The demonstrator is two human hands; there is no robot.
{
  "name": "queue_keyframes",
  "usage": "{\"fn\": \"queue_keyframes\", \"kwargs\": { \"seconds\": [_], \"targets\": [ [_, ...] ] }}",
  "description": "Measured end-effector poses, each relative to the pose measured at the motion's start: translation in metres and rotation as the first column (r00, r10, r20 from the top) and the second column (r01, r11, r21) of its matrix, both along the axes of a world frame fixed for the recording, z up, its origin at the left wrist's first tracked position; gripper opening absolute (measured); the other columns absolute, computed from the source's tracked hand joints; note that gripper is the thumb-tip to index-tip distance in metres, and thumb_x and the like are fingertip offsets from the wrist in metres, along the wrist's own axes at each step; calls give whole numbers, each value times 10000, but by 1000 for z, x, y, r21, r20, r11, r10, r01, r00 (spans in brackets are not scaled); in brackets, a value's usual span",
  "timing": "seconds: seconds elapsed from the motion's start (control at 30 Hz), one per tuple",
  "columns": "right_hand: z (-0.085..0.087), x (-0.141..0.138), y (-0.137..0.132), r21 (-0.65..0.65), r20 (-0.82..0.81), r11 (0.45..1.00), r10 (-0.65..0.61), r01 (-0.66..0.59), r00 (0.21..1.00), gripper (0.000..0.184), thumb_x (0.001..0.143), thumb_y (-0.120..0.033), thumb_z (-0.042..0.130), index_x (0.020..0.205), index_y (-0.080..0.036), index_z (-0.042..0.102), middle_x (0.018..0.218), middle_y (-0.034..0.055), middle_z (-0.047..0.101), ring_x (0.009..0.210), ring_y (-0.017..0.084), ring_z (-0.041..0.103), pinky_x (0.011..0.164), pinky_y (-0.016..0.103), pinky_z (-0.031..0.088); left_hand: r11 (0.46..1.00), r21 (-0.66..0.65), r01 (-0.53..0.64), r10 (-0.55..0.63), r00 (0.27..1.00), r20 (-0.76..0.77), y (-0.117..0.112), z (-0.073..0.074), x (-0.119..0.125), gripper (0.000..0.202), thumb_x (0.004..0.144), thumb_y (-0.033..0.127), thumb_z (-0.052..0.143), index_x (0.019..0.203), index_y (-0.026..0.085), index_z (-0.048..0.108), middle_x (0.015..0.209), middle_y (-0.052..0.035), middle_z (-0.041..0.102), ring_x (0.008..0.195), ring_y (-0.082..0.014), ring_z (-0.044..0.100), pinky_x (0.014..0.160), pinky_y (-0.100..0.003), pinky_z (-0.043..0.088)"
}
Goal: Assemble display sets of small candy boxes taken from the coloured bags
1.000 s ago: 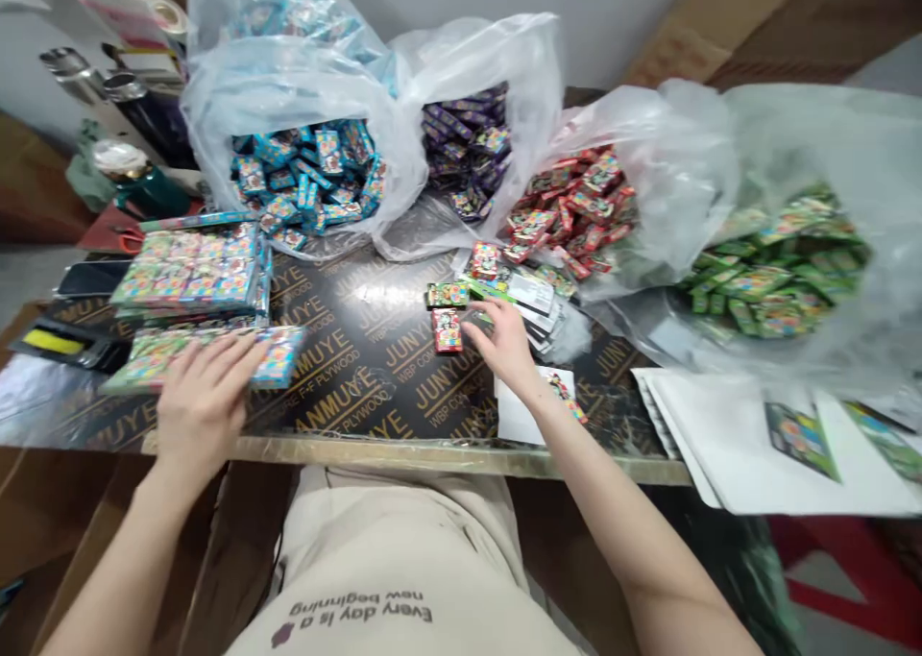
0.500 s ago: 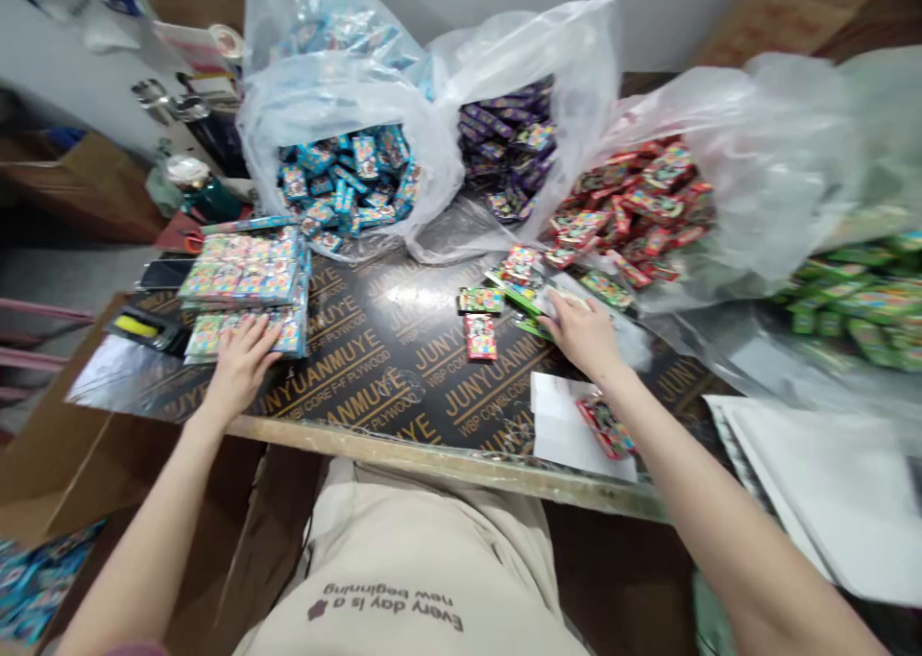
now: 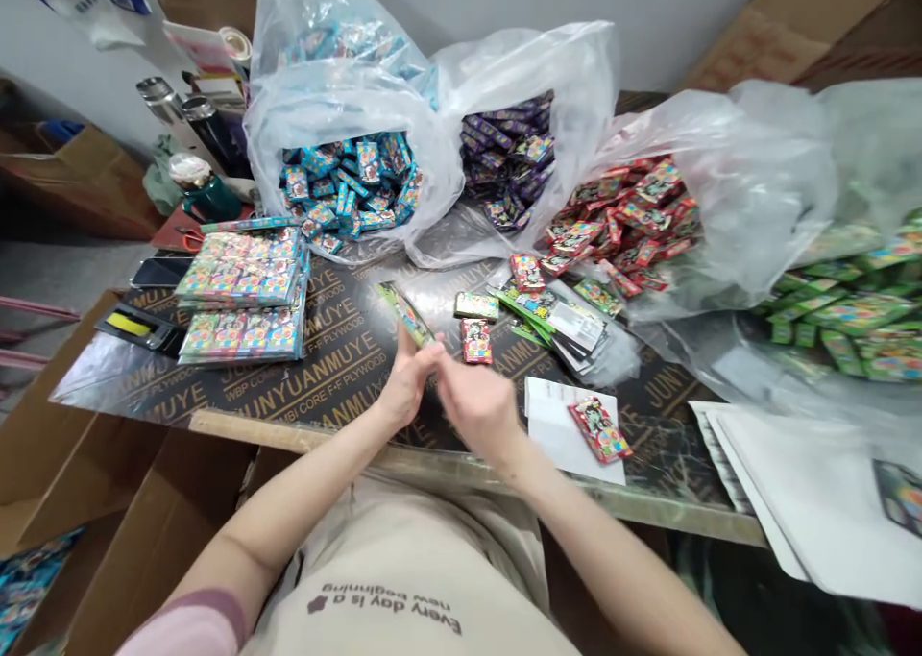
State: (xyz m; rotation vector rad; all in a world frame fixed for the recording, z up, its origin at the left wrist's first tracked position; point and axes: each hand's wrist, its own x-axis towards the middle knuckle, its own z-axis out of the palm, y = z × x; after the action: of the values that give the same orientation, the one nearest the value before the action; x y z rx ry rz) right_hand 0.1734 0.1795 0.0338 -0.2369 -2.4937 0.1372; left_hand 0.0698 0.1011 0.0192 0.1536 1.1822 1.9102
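Note:
A thin green printed packet (image 3: 404, 312) stands tilted above the table, gripped at its lower end by my left hand (image 3: 404, 387). My right hand (image 3: 475, 401) is curled closed against that same end, its fingertips meeting the left hand there. Just right of the packet lie a small green-and-white box (image 3: 476, 304) and a small red box (image 3: 476, 341). Farther right, flat green packets (image 3: 529, 315) fan out beside a pile of clear sleeves (image 3: 591, 334). A red packet (image 3: 599, 429) rests on white paper (image 3: 547, 430) near the table edge.
Plastic bags hold blue packets (image 3: 352, 190), purple packets (image 3: 508, 152), red packets (image 3: 641, 205) and green packets (image 3: 850, 301) along the back. Stacked filled sleeves (image 3: 241, 296) sit at left by a tape dispenser (image 3: 136, 327). White sheets (image 3: 807, 502) overhang the right front edge.
My left hand has left the stacked sleeves and moved right to the middle. My right hand has come left from the clear sleeves. A green packet is now held between them.

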Motion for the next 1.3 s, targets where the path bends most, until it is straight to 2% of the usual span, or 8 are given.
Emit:
{"fn": "queue_keyframes", "kwargs": {
  "seconds": [0.07, 0.17, 0.37, 0.53, 0.77, 1.0, 1.2, 1.3],
  "targets": [
    [0, -1, -22, -208, -46, 965, 154, -160, 987, 301, 966, -205, 393, 1110, -139, 649, 925, 112, 734, 806, 182, 672, 716, 291, 492, 1000, -18, 22, -19, 985, 170, 3, -1, 6, 561, 638, 510, 708, 1067, 154, 643, 1039, -84, 697, 1040, -250, 641, 923, -356, 480],
    [5, 6, -14, -524, -143, 821, 177, -226, 974, 342, 971, -355, 432, 1216, -182, 596, 1178, 120, 670, 1097, 214, 621, 922, 350, 492, 995, -38, 97, -91, 986, 140, -7, -3, 6, 463, 639, 525, 673, 891, 137, 688, 864, -69, 721, 941, -250, 654, 861, -348, 481],
    [26, 12, 30, -807, -233, 527, 132, -267, 963, 508, 886, -629, 457, 1177, -240, 602, 1164, 92, 620, 1111, 239, 575, 945, 390, 472, 919, -90, 383, -389, 919, -61, -32, -3, 4, 479, 701, 543, 596, 967, 161, 709, 1084, -93, 708, 1058, -276, 599, 907, -354, 447],
    [27, 6, 39, -826, -200, 550, -77, -125, 977, 351, 833, -498, 633, 1057, -231, 587, 1001, 57, 633, 928, 202, 604, 862, 358, 474, 832, -35, 553, -551, 819, -159, -38, -11, 3, 641, 647, 540, 639, 1167, 165, 645, 1189, -117, 657, 1040, -268, 586, 863, -346, 444],
    [26, 12, 46, -679, -62, 697, 258, -230, 964, 351, 701, -483, 772, 664, -193, 578, 692, 10, 580, 727, 176, 523, 699, 308, 433, 784, -54, 619, -616, 763, -193, -39, -8, -5, 699, 629, 531, 689, 1223, 168, 630, 1125, -106, 681, 980, -275, 612, 757, -307, 458],
    [27, 19, 51, -728, 58, 623, 472, -287, 880, 544, 724, -360, 782, 1217, -215, 603, 1004, 46, 705, 869, 194, 601, 786, 323, 469, 801, -123, 586, -598, 773, -211, -50, 14, -2, 505, 747, 466, 669, 1138, 148, 679, 1085, -85, 705, 987, -261, 622, 916, -338, 434],
    [14, 9, 42, -659, -51, 731, 195, -179, 980, 289, 728, -376, 777, 963, -224, 704, 848, 33, 709, 821, 211, 593, 862, 413, 420, 803, -297, 516, -594, 723, -351, -53, 7, -8, 390, 825, 457, 608, 1036, 142, 699, 980, -52, 710, 919, -226, 602, 862, -309, 450],
    [9, 4, 37, -677, -89, 725, 84, -122, 993, 241, 712, -396, 785, 883, -245, 707, 821, 31, 680, 851, 230, 581, 899, 451, 409, 793, -368, 486, -603, 709, -364, -56, 2, -10, 400, 853, 481, 554, 925, 118, 705, 849, -50, 696, 790, -199, 584, 763, -294, 460]
  ]
}}
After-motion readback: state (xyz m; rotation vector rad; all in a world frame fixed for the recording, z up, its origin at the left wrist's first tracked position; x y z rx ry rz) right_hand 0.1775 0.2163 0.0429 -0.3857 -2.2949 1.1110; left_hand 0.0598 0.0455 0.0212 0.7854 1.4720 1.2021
